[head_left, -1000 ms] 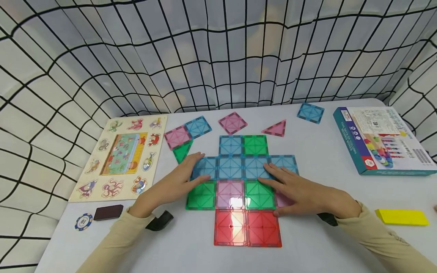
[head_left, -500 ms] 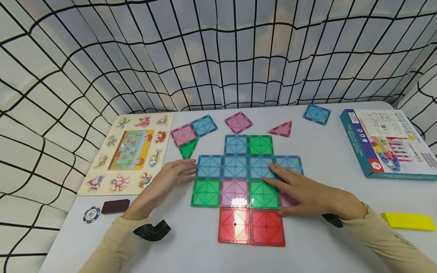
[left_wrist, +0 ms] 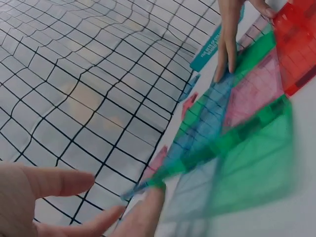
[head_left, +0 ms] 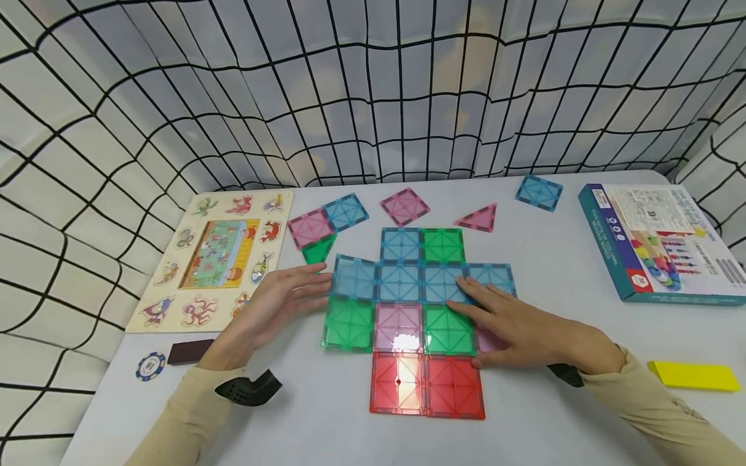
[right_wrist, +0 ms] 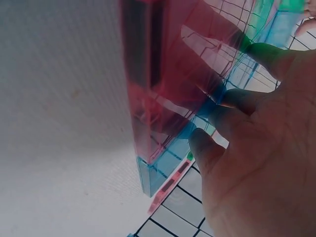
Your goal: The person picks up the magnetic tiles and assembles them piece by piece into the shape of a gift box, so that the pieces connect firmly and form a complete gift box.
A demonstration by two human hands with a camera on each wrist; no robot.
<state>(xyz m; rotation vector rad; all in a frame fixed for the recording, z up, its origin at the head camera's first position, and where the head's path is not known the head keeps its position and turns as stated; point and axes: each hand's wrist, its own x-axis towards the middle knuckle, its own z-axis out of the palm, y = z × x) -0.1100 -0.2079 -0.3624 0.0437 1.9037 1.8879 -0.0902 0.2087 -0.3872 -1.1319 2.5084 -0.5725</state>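
Note:
Translucent magnetic tiles lie joined edge to edge on the table: several blue tiles, green tiles, a pink tile and two red tiles at the near side. With straight fingers my left hand touches the outer edge of the leftmost blue tile. That tile and the left green tile tilt up in the left wrist view, fingertips at their raised edge. My right hand rests spread on the right-hand tiles, partly hiding a pink tile.
Loose tiles lie behind: a pink square, a pink triangle, a blue square and a small joined group. A sea-animal puzzle board, poker chip, dark block, yellow block and box surround them.
My left hand has moved left off the tiles to their outer edge. The leftmost blue and green tiles have come up at that side. My right hand stays on the tiles.

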